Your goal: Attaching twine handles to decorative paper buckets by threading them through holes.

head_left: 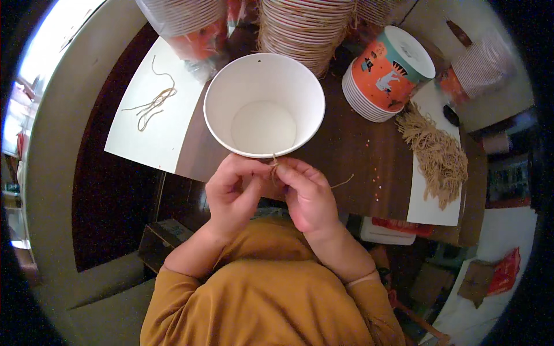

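A large white paper cup [264, 104] is tilted with its open mouth toward me, at the near edge of a dark wooden table [358, 155]. My left hand [232, 193] and my right hand [307, 195] meet just below the cup's near rim. Both pinch a thin tan string [274, 165] that runs through the rim; a loose end [343, 183] trails off to the right. A small hole shows in the cup's far rim.
A white sheet [156, 115] on the left carries a few loose strings [151, 105]. Tall stacks of cups [306, 29] stand behind. A stack of printed orange-and-teal cups [388, 72] lies at right, beside a pile of tan strings [435, 153] on another white sheet.
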The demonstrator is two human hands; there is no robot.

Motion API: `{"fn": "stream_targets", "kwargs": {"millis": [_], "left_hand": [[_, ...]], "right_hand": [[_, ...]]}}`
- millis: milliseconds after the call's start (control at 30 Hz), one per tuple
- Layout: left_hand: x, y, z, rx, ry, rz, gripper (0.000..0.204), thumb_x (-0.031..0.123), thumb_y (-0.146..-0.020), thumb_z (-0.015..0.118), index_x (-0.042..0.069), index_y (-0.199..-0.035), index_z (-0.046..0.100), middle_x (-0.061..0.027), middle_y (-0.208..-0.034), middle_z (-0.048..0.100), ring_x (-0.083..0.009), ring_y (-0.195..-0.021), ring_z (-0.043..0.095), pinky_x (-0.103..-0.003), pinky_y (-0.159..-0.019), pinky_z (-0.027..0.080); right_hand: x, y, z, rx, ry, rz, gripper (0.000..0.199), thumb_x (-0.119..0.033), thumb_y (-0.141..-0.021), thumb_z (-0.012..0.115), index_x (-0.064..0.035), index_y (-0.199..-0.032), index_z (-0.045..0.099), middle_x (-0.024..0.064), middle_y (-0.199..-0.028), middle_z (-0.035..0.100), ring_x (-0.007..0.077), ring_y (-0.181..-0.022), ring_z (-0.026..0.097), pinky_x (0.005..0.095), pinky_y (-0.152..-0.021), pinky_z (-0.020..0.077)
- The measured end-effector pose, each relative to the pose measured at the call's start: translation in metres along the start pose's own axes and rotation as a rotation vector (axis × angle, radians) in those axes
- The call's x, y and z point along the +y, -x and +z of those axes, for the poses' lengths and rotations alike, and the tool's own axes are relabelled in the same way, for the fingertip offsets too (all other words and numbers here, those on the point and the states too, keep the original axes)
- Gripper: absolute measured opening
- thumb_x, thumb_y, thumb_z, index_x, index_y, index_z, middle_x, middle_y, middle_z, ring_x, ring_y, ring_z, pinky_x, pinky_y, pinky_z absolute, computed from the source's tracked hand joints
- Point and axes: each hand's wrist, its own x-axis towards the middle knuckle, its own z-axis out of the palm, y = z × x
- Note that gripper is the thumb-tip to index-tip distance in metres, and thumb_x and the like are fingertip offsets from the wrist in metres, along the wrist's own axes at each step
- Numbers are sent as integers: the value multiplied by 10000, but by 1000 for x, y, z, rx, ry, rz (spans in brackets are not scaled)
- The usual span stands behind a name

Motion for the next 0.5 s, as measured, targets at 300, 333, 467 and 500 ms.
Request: {"fn": "stream_targets", "kwargs": {"millis": [300, 333, 467, 500], "left_hand": [[9, 6, 21, 39, 183, -115, 244, -47, -804, 617, -21, -1035, 542, -83, -925, 625, -143, -895, 608, -259, -785, 505], [9, 7, 23, 68, 248, -155, 238, -31, -822, 624, -23, -1040, 527, -80, -915, 626, -130, -882, 610, -251, -773, 514], [9, 2, 13, 13, 201, -255, 165, -20, -861, 589, -20, -1016, 532, -58, -886, 632, -85, -746, 605, -228, -646, 516], [9, 2, 12, 15, 202, -254, 165, -20, -861, 589, -20, -1016, 532, -58, -886, 632, -85, -746, 605, -228, -646, 516]], "right_hand": [[-15, 4, 6, 22, 444, -175, 133, -120, -863, 607, -16, -931, 653, 30, -902, 638, 103, -828, 580, 233, -760, 461], [-15, 4, 6, 15, 368, -147, 121, -104, -865, 591, -24, -929, 655, 25, -880, 645, 86, -778, 556, 216, -712, 439], [-19, 3, 2, -4, 252, -119, 122, -95, -863, 579, -32, -930, 659, 23, -879, 661, 66, -750, 534, 201, -697, 407], [-19, 2, 2, -5, 253, -118, 122, -95, -863, 579, -32, -930, 659, 23, -879, 661, 66, -750, 534, 201, -697, 407]]}}
